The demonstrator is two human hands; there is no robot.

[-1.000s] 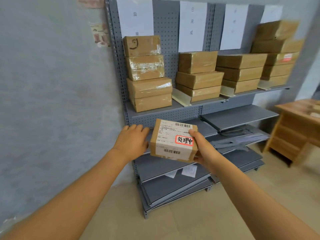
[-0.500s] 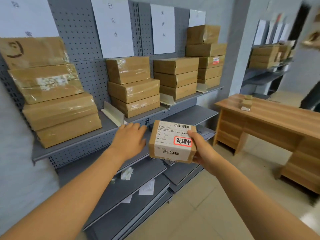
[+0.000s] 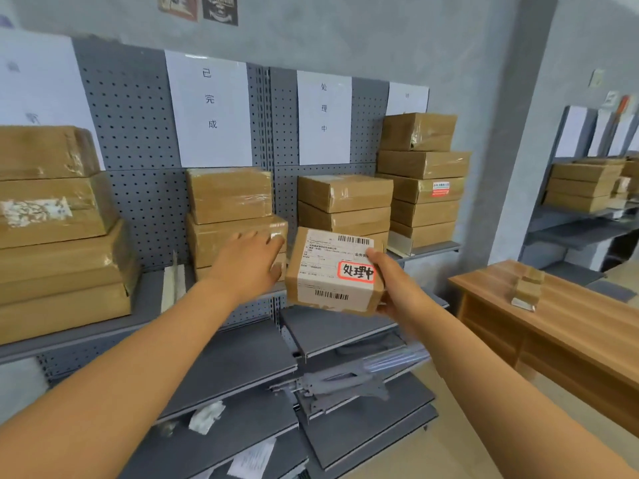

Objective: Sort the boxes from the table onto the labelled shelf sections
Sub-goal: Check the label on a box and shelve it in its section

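Cardboard is filling most of the frame: a small box [image 3: 333, 271] is sitting at the centre, held up in front of the shelf [image 3: 145, 316], with its white shipping label and a red-bordered sticker reading 处理中 facing the camera. The right hand [image 3: 397, 288] is gripping the box from its right side, thumb lying on the top face just beside the sticker and the other fingers curling under the lower right corner. The left hand [image 3: 247, 262] is hovering just left of the box with fingers relaxed and spread, holding nothing; whether it is touching the box's left edge cannot be told. Directly behind the held box, a stack of boxes [image 3: 344, 205] is standing under a white sheet [image 3: 324, 117] printed 处理中, at centre of the frame. Left of that, a second stack [image 3: 230, 216] is sitting under a sheet [image 3: 209, 108] reading 已完成, partly hidden by the left hand. A taller stack [image 3: 423, 178] is rising right of centre, and a large stack [image 3: 55, 229] is occupying the left edge. At the right of the frame a wooden desk [image 3: 570, 323] is carrying a small taped box [image 3: 529, 288], well apart from both hands. Loose grey shelf panels [image 3: 345, 392] are lying low in the frame beneath the arms.
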